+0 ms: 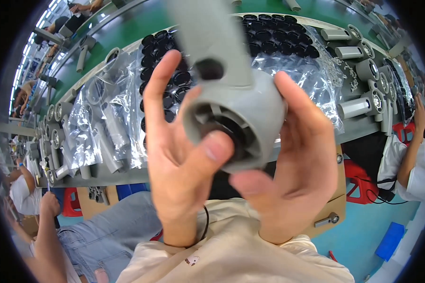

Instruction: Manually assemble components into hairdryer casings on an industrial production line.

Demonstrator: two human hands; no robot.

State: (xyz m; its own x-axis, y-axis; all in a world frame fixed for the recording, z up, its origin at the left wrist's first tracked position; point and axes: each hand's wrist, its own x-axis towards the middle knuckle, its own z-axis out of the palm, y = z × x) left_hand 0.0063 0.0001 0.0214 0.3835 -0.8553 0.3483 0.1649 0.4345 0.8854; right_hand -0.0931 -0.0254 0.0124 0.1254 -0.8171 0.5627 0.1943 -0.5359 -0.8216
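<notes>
Close in front of me I hold a grey plastic hair dryer housing, with its round barrel facing me and its handle pointing up and away. Inside the barrel's open end sits a black ring-like part among grey ribs. My left hand grips the barrel's left side, its thumb pushed into the opening against the black part and its index finger raised off the housing. Around the right side curl the fingers of my right hand, its thumb by the lower rim. The far end of the handle is blurred and cut off by the picture's top.
Many black round caps lie in rows on the table beyond. Clear plastic bags cover grey parts at left. More grey housings lie at right. Co-workers' arms show at left and right. A blue bin stands on the floor.
</notes>
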